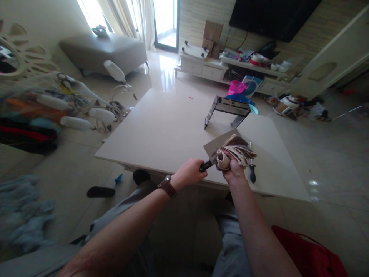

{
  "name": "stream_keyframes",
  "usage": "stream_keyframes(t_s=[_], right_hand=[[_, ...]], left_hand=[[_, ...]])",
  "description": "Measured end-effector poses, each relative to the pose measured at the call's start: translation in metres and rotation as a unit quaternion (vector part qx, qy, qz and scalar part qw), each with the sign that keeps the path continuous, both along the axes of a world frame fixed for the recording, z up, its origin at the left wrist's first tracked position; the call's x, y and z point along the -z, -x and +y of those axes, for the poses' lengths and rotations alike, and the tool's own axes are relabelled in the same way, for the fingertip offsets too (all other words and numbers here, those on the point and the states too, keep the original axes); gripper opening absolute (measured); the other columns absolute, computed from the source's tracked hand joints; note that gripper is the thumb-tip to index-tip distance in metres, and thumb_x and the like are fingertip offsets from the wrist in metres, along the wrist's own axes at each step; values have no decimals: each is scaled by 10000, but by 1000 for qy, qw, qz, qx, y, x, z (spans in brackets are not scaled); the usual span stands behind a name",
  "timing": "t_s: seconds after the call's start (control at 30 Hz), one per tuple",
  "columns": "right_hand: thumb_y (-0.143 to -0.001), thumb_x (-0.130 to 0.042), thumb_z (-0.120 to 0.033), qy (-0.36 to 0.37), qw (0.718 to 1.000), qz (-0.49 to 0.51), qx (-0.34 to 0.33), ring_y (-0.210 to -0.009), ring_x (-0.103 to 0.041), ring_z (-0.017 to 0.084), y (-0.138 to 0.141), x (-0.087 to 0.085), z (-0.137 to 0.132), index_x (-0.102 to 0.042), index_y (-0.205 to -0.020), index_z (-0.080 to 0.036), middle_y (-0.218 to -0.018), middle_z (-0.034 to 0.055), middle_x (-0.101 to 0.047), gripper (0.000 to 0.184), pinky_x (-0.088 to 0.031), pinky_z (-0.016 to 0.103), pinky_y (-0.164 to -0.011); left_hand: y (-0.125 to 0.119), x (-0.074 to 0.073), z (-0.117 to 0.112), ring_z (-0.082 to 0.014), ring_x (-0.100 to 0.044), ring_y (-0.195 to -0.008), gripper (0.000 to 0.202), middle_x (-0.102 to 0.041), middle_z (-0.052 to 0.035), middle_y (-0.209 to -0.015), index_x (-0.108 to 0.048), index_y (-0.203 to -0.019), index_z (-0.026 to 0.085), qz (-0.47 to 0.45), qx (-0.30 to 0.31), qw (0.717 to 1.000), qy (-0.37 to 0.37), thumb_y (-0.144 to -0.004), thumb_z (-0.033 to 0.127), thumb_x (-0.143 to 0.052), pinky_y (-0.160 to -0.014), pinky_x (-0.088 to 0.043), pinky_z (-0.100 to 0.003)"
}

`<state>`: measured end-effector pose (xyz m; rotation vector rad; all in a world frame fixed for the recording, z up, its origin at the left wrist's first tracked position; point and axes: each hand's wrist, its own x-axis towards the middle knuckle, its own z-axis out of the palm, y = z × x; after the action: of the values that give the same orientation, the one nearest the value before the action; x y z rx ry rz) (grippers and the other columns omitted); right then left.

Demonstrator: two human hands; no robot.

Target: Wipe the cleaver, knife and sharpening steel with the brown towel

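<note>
My left hand (196,170) is closed round the black handle of a cleaver (215,145), whose broad grey blade points away and to the right above the table (155,127). In my right hand (234,169) is a bunched brown and cream cloth (235,152), which covers part of the blade. Whether the cloth presses on the blade cannot be made out. Just right of the cloth a sharpening steel (252,171) with a black handle lies on the table. Beyond the cleaver stands a knife block (230,105) with a dark metal-like frame and clear sides.
Behind the knife block are a pink basket (236,87) and blue plastic items. A small red scrap (190,97) lies on the table. Left of the table stands a lamp with white shades (100,114). A red bag (308,250) sits on the floor at lower right.
</note>
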<state>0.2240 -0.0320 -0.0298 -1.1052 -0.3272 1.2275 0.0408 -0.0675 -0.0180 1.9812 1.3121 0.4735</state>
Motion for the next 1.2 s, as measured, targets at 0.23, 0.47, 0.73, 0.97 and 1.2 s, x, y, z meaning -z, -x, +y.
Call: stream_keyframes(t_s=[0.23, 0.47, 0.73, 0.97, 1.2], right_hand=[[-594, -771, -97, 9, 1000, 5, -20, -621, -682, 117, 19, 5, -6, -697, -751, -207, -717, -56, -746, 206, -605, 221, -604], [-589, -786, -132, 21, 999, 7, -23, -632, -684, 117, 25, 7, -8, -682, -752, -207, -729, -53, -749, 207, -610, 222, -630], [-584, -802, -136, 25, 1000, 5, -18, -670, -696, 138, 21, 9, -9, -695, -775, -216, -747, -50, -755, 234, -616, 250, -665], [-600, -811, -158, 12, 999, -7, -38, -677, -699, 125, 17, 15, -8, -686, -809, -209, -767, -58, -755, 249, -614, 240, -683], [-584, -811, -147, 24, 1000, 5, -16, -661, -692, 128, 20, 14, -9, -691, -804, -211, -762, -55, -758, 258, -610, 242, -651]], left_hand=[[-3, 1, -2, -131, -488, -572, 156, -630, -25, -671, -636, -768, 180, -27, 5, 1000, -11, -769, 335, -622, -539, -312, -258], [-7, 3, -2, -107, -468, -562, 156, -608, -7, -665, -622, -764, 170, -66, 17, 998, -16, -770, 326, -613, -534, -304, -249], [-8, 3, -3, -103, -469, -565, 147, -609, 1, -664, -598, -762, 174, -75, 24, 997, -15, -771, 319, -613, -537, -306, -245], [-10, 4, -4, -101, -466, -562, 152, -608, 2, -665, -604, -761, 168, -79, 28, 996, -12, -775, 319, -616, -533, -305, -246], [-9, 4, -4, -99, -459, -565, 152, -599, 9, -665, -600, -759, 171, -80, 30, 996, -9, -779, 321, -615, -536, -307, -244]])
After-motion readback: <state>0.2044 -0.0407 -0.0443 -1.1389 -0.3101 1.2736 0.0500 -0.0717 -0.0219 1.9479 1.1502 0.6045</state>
